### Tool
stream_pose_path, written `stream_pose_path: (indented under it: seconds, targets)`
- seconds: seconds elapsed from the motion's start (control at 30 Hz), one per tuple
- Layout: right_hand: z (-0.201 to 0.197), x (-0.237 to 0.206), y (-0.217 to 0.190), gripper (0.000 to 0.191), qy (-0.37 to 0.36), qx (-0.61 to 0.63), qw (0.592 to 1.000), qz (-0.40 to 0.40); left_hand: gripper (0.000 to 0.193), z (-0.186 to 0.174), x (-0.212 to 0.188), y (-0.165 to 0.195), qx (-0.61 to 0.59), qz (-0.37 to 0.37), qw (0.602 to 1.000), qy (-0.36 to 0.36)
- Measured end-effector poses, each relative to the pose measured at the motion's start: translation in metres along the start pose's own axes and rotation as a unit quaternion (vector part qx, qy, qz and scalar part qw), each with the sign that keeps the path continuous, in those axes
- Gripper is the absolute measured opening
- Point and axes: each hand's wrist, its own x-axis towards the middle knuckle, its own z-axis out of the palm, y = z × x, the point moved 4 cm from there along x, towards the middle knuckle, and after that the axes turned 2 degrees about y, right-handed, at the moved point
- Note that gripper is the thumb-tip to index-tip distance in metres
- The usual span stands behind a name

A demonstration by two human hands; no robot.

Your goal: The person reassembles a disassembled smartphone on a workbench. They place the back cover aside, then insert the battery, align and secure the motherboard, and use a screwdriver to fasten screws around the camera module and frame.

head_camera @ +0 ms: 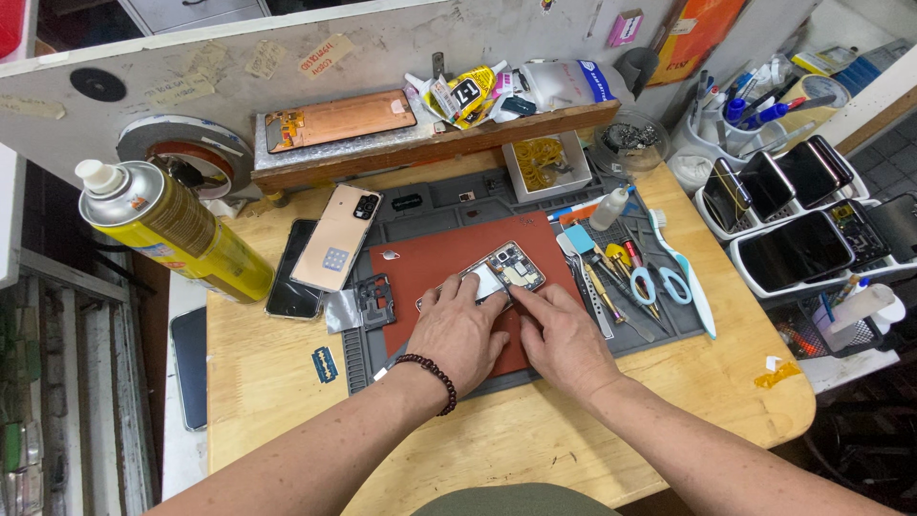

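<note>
Head view: I look straight down on my bench and both hands.
Phone: the opened phone (497, 274) lies back-up and tilted on the red mat (435, 263), its boards and silver plate bare, so I can get at the insides.
Left hand: my left hand (458, 330) lies flat over the phone's lower end, fingers spread and pressing down, closed on nothing; it pins the phone so it cannot slide.
Right hand: my right hand (564, 339) has its forefinger stretched out and pressing on the phone's near edge by the silver plate, the other fingers curled loosely; it grips nothing I can see.
Mat: the red mat sits on a grey tray mat (449, 205), which gives a soft bed with pockets for small parts.
Back cover: a pale pink cover (336, 237) lies just left of the mat, set aside over a dark phone (287, 287).
Frame part: a dark inner bracket (375, 301) rests at the mat's left edge, touching it.
Tools: tweezers, picks and blue-handled scissors (659, 282) lie in a row right of the mat, within my right hand's reach.
Spray can: a tall yellow can (167, 229) with a white nozzle stands at the far left.
Glue: a yellow and black tube pack (468, 94) lies on the wooden shelf (430, 145), beside a copper-coloured panel (339, 119).
Labels: yellowed tape scraps (325, 53) with red writing stick to the grey board behind; an orange poster (697, 29) hangs top right.
Racks: white holders (798, 220) at the right keep more dark phones upright.
</note>
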Motion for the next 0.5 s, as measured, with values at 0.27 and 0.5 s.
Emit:
stream_pose_path:
  seconds: [0.27, 0.5]
  targets:
    - [0.0056, 0.0034, -0.0058, 0.044, -0.005, -0.044, 0.999, -0.002, 0.048, 0.0012, 0.0014, -0.0005, -0.015, -0.014, 1.000, 0.007]
    - [0.0058, 0.0044, -0.0095, 0.046, -0.032, -0.060, 0.997, 0.025, 0.049, 0.0030, 0.0019, -0.0015, -0.020, -0.020, 1.000, 0.006]
